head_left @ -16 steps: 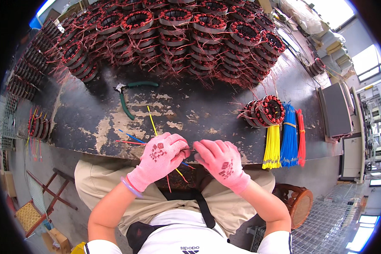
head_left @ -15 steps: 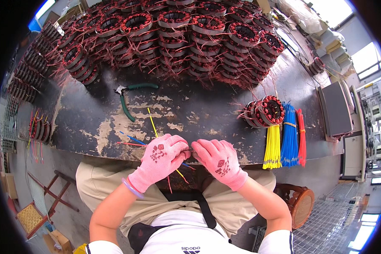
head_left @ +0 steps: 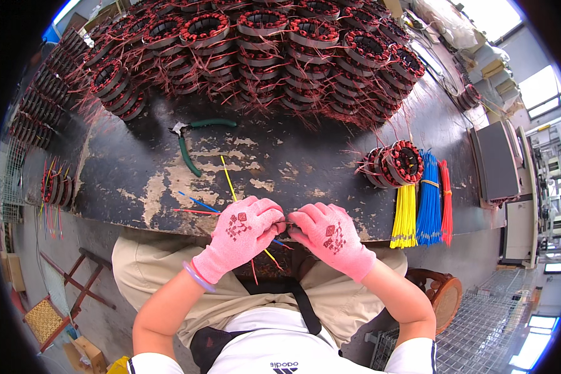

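Both my hands wear pink gloves and meet at the near edge of a dark worn workbench. My left hand pinches thin wires: a yellow wire runs up from it across the bench, and blue and red wires stick out to its left. My right hand touches the left hand's fingertips and grips the same small wire piece between them. What lies under my hands on my lap is mostly hidden.
Stacks of wound copper stator coils fill the bench's far side. Green-handled pliers lie mid-left. A few stators and bundles of yellow, blue and red wires sit at right. A grey box stands far right.
My hands have stayed together at the bench edge, with only slight finger movement on the wires.
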`<state>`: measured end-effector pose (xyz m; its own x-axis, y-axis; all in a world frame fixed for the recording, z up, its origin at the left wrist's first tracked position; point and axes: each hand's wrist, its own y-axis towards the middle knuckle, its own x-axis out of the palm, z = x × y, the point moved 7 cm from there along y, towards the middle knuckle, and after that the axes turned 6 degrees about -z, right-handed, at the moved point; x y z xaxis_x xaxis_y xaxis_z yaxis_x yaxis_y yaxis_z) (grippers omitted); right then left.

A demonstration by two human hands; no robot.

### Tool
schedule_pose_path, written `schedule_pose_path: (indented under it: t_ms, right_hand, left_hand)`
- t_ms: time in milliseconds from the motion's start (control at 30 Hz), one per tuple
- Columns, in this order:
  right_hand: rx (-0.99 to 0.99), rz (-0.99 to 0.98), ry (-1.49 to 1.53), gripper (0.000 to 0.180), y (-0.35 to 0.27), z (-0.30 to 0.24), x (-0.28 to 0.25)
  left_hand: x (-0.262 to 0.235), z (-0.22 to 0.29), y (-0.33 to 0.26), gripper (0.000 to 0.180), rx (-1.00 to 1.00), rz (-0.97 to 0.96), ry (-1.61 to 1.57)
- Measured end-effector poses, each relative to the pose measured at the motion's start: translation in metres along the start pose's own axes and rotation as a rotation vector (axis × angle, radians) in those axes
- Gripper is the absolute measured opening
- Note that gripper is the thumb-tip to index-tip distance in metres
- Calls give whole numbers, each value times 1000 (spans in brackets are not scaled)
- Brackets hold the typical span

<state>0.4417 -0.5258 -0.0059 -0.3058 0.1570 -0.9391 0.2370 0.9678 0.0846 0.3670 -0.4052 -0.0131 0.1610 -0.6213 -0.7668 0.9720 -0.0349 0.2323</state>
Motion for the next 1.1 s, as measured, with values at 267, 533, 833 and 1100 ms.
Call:
schedule_pose_path:
  t_ms: [267, 533, 833, 1100]
  right_hand:
    - [681, -349, 1522, 26, -12, 29, 60]
    - [-112, 205, -44, 34, -8, -11, 4]
    - [67, 187, 114, 32, -11, 7, 11]
    - [153, 161, 8, 39, -81, 18, 24]
  left_hand:
    - [-2, 2, 2, 15, 36, 16, -38]
    - [-3, 1, 0, 14, -5, 54, -2]
    - [2, 1, -2, 13, 16, 30, 70]
    - [1, 1, -1, 14, -13, 78, 16]
